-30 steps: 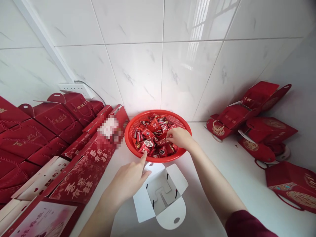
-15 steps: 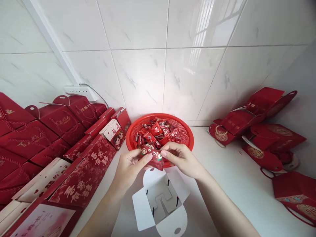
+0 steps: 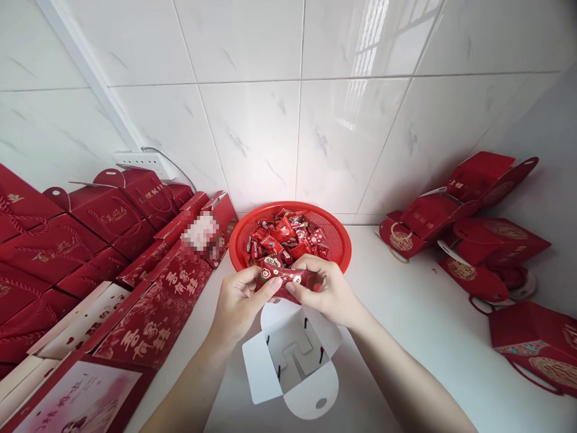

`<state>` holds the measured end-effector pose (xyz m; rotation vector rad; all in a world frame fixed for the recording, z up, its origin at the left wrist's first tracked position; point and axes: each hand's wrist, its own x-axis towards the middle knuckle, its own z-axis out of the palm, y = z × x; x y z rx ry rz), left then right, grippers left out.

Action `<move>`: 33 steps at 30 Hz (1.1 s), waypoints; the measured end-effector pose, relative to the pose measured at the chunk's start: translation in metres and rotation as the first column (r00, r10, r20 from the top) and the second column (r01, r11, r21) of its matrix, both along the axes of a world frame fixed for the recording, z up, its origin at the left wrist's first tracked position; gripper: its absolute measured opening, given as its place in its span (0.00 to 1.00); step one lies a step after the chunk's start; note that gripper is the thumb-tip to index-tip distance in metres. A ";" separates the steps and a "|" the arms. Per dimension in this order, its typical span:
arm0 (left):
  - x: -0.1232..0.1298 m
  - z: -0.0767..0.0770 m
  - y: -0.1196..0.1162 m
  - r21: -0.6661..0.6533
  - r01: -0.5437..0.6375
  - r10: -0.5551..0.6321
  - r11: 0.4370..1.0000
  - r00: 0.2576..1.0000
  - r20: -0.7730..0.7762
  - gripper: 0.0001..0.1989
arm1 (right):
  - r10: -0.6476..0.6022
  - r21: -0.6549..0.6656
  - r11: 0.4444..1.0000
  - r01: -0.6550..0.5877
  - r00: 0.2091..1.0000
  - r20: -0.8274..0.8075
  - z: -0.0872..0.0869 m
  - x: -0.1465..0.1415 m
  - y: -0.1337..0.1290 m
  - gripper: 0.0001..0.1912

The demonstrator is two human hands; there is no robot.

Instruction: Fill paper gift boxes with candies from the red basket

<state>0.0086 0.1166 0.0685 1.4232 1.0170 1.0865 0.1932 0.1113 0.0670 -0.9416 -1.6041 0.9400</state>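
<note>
Left hand and right hand pinch an oblong, glossy red packet just lifted from the round red plastic basket — one piece picked.

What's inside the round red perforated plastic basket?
Small, mostly red wrapped packets lie heaped in the basket. Its bottom and the lower packets are covered; the left hand and right hand hide part of its near side.

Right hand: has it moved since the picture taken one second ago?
Yes. Judged against the red basket, the right hand has moved toward the person, from over the candies to the near rim, where it holds a red packet.
</note>
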 end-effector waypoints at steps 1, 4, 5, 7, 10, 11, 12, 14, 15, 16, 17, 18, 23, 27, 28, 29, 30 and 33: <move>0.000 0.000 0.000 -0.005 0.005 -0.005 1.000 1.000 -0.001 0.12 | -0.012 0.009 1.000 0.012 1.000 0.012 -0.001 -0.001 0.000 0.07; 0.000 0.000 -0.001 -0.030 0.040 -0.040 0.999 0.999 -0.015 0.12 | -0.055 0.080 0.996 0.049 0.996 0.076 -0.004 -0.001 0.001 0.05; 0.000 0.000 0.000 -0.038 0.047 -0.048 0.998 0.999 -0.018 0.13 | -0.090 0.141 0.987 0.075 0.991 0.099 -0.005 -0.001 0.001 0.05; -0.001 0.001 0.001 -0.049 0.062 -0.063 0.997 0.998 -0.004 0.16 | -0.190 0.352 0.927 0.130 0.971 0.142 -0.009 0.002 0.002 0.04; -0.004 0.002 0.004 -0.103 0.104 -0.093 0.989 0.990 0.105 0.23 | -0.396 0.744 0.660 0.105 0.890 0.226 -0.015 0.007 0.004 0.09; -0.005 0.003 0.006 -0.143 0.120 -0.099 0.982 0.985 0.144 0.25 | -0.460 0.825 0.563 0.052 0.849 0.261 -0.016 0.009 0.005 0.11; -0.007 0.004 0.007 -0.187 0.126 -0.093 0.974 0.980 0.175 0.26 | -0.512 0.869 0.495 0.000 0.808 0.292 -0.017 0.011 0.006 0.13; -0.008 0.005 0.008 -0.247 0.095 -0.047 0.964 0.980 0.195 0.27 | -0.549 0.884 0.464 -0.050 0.767 0.332 -0.018 0.012 0.007 0.15; -0.008 0.006 0.009 -0.249 0.060 -0.013 0.967 0.982 0.188 0.27 | -0.531 0.870 0.492 -0.039 0.778 0.336 -0.017 0.012 0.008 0.15; -0.008 0.006 0.009 -0.233 0.020 0.022 0.972 0.984 0.178 0.28 | -0.494 0.840 0.543 -0.006 0.806 0.325 -0.016 0.011 0.008 0.15; -0.007 0.006 0.009 -0.206 -0.016 0.052 0.978 0.985 0.168 0.29 | -0.446 0.790 0.612 0.043 0.844 0.300 -0.015 0.010 0.007 0.15; -0.006 0.005 0.009 -0.178 -0.046 0.075 0.983 0.985 0.159 0.29 | -0.390 0.711 0.696 0.096 0.883 0.262 -0.013 0.010 0.007 0.16; -0.001 0.000 0.008 -0.124 -0.064 0.079 0.990 0.990 0.116 0.23 | -0.053 0.033 0.998 0.054 0.998 -0.034 -0.009 0.005 0.004 0.22; -0.001 -0.002 0.007 -0.193 0.040 -0.036 0.980 0.999 0.025 0.18 | 0.084 -0.138 0.982 -0.130 0.951 -0.297 -0.011 0.004 0.008 0.21; -0.001 -0.002 0.007 -0.215 0.071 -0.072 0.974 0.997 0.001 0.17 | 0.086 -0.135 0.981 -0.136 0.941 -0.326 -0.011 0.004 0.009 0.20; -0.002 -0.001 0.007 -0.229 0.094 -0.101 0.969 0.995 -0.016 0.16 | 0.084 -0.130 0.982 -0.135 0.937 -0.339 -0.012 0.004 0.009 0.19; -0.002 -0.001 0.006 -0.232 0.108 -0.117 0.967 0.993 -0.025 0.16 | 0.081 -0.125 0.983 -0.131 0.936 -0.342 -0.012 0.005 0.010 0.19; -0.003 -0.001 0.006 -0.203 0.107 -0.112 0.973 0.994 -0.009 0.14 | 0.102 -0.126 0.980 -0.152 0.936 -0.336 -0.011 0.006 0.008 0.21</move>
